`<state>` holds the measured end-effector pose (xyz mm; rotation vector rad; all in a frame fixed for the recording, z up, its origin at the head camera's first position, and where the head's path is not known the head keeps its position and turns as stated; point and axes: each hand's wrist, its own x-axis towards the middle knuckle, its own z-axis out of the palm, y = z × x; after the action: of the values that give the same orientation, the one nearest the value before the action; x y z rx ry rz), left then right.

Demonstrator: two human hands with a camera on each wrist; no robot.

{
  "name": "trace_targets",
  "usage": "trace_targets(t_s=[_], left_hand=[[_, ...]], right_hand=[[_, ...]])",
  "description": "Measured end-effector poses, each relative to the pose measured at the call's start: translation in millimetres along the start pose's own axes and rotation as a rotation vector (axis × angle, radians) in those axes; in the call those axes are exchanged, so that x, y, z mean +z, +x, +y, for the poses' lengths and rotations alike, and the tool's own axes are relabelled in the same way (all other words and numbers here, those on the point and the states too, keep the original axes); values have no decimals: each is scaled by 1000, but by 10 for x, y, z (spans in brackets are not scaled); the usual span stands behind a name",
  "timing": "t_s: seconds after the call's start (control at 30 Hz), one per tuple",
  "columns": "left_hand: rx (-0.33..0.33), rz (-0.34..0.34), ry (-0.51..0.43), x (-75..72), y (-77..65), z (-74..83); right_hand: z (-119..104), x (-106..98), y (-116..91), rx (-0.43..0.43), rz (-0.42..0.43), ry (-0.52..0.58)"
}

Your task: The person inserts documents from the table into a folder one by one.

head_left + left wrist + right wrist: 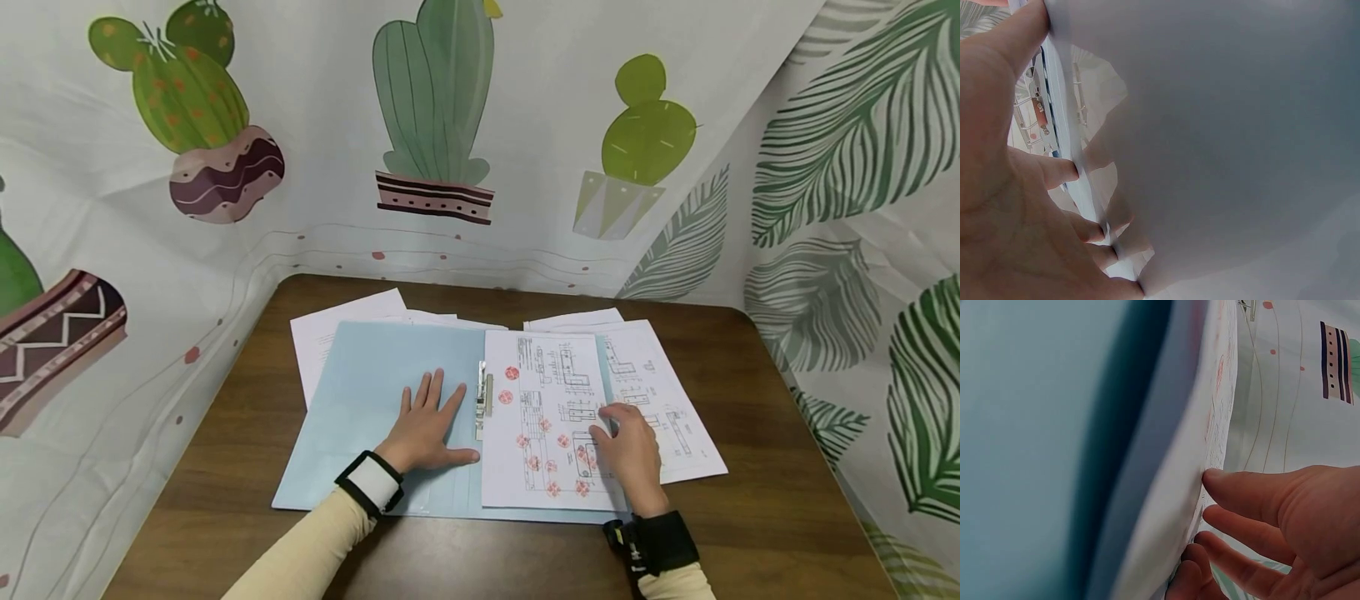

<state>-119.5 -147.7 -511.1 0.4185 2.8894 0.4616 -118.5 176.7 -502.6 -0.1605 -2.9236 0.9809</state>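
A light blue folder (360,392) lies spread out on the table with a metal clip (481,400) along its middle. My left hand (426,429) rests flat on its left cover, fingers spread and thumb pointing at the clip. In the left wrist view the fingertips press on the glossy cover, which mirrors them. On the right half lies a sheet (525,458) of technical drawings with red round stamps. My right hand (633,450) touches the right edge of this sheet with thumb and fingertips, fingers loosely bent; in the right wrist view its thumb (1241,490) meets the paper edge.
Another drawing sheet (686,433) sticks out from beneath the folder's right side. More loose papers (318,333) show under its upper left edge. The brown wooden table (757,400) backs onto a hanging cloth (315,167) printed with cacti and leaves.
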Motion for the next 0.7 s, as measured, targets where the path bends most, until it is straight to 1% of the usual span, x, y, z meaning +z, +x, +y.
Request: trace_targets(t_s=[0.17, 0.43, 0.7], left_hand=[[-3, -9, 9, -3, 2, 1], [-3, -10, 9, -26, -7, 22], [0, -3, 13, -11, 2, 13]], right_hand=[[0, 10, -1, 2, -26, -20], [18, 20, -1, -17, -21, -33], [26, 24, 1, -14, -23, -36]])
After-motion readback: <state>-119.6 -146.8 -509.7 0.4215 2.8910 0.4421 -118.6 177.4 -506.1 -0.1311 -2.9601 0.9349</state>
